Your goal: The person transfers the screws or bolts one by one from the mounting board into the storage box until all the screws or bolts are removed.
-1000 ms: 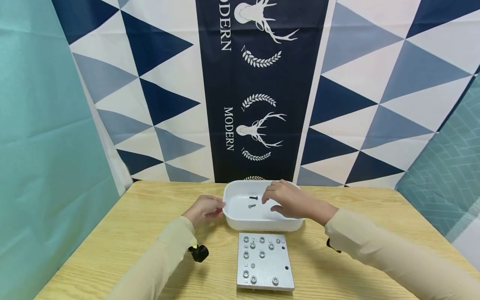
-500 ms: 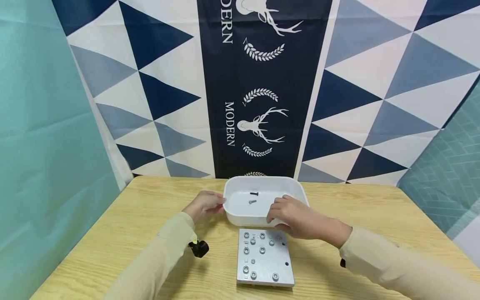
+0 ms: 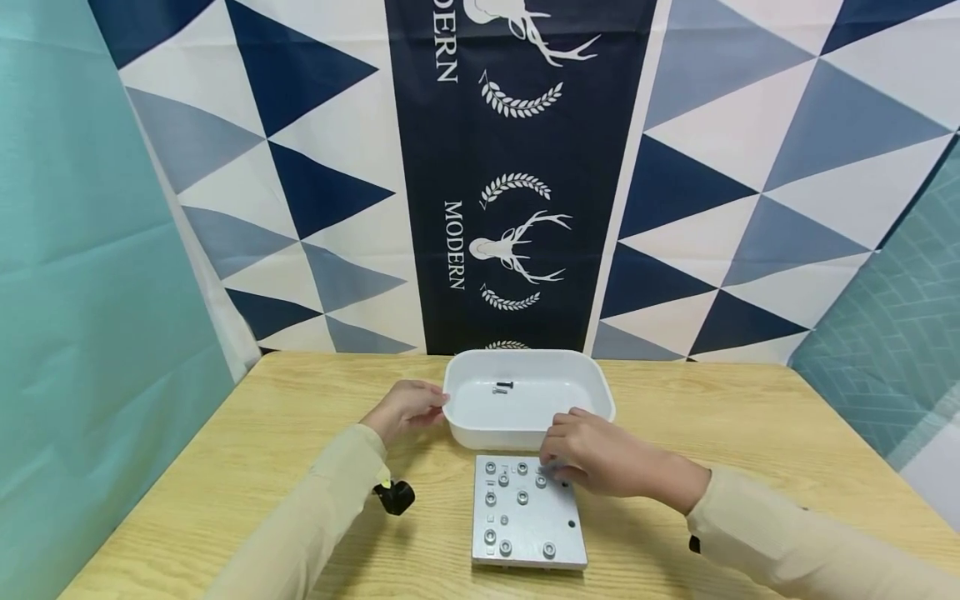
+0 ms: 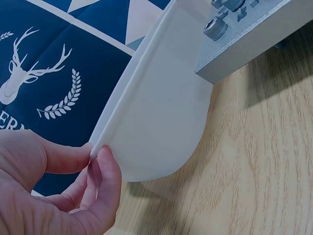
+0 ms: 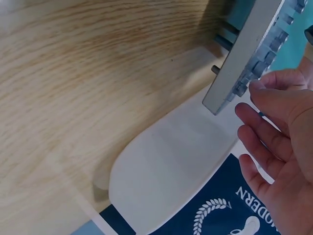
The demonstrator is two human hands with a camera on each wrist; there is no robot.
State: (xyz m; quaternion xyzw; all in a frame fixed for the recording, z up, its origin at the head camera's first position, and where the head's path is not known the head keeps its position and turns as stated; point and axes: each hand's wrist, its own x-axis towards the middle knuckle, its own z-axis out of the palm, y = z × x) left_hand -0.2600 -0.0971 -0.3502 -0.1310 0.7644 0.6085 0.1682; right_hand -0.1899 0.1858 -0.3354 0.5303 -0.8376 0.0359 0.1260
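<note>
My left hand (image 3: 405, 410) pinches the rim of a white plastic tray (image 3: 547, 402) between thumb and fingers at its left end. In the tray lie a black screw (image 3: 506, 384) and a silver screw (image 3: 499, 392), close together. In front of it stands a silver metal plate (image 3: 532, 527) with several socket head screws set in it. At the plate's back right corner is my right hand (image 3: 588, 450). In the right wrist view, its thumb and index finger meet at a screw (image 5: 241, 88) by that corner; the other fingers are loosely bent.
The wooden table (image 3: 315, 392) carries the tray and the plate. A patterned cloth (image 3: 510, 167) hangs close behind the tray. Screw shanks (image 5: 215, 69) stick out below the plate. A black wrist camera (image 3: 396, 497) hangs under the left sleeve.
My right hand has drawn back from over the tray to the plate's back right corner. The silver screw has shifted closer to the black one. My left hand has stayed on the rim.
</note>
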